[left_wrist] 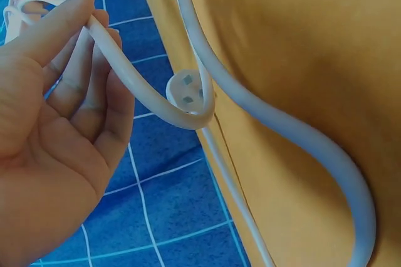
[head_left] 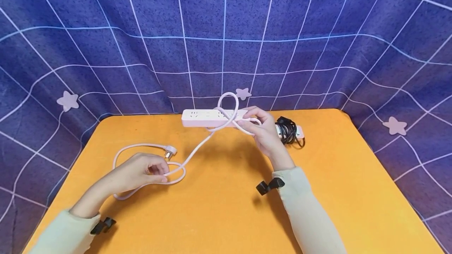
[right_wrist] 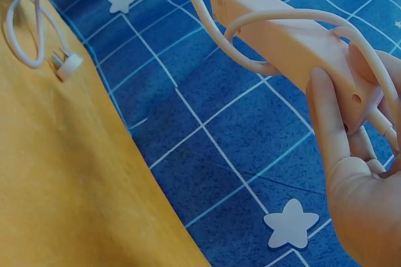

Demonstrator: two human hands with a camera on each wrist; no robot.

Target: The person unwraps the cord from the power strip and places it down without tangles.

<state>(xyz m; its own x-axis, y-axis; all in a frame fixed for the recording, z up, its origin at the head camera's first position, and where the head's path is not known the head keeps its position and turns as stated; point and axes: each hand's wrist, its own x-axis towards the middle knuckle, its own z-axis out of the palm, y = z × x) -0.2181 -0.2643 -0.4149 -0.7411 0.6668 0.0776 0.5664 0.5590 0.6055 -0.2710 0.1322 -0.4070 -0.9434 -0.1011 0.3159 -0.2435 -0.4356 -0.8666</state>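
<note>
A white power strip (head_left: 197,118) is held up above the far part of the table by my right hand (head_left: 261,130), which grips its right end. Its white cord (head_left: 197,147) leaves that end and loops around the strip's middle. From there the cord slants down to my left hand (head_left: 148,169), where thumb and fingers pinch it, as the left wrist view also shows. Beyond the left hand the slack curls in loops over the table and ends in a plug (head_left: 171,151) with metal prongs. In the right wrist view, fingers and thumb clasp the strip (right_wrist: 294,54) near the cord's exit.
Behind the right hand lies another power strip (head_left: 299,131) with a black cord (head_left: 289,130) bundled around it. The orange tabletop (head_left: 219,214) ends at the back against a blue grid-patterned curtain (head_left: 205,54). A black wrist mount (head_left: 270,185) sits on each sleeve.
</note>
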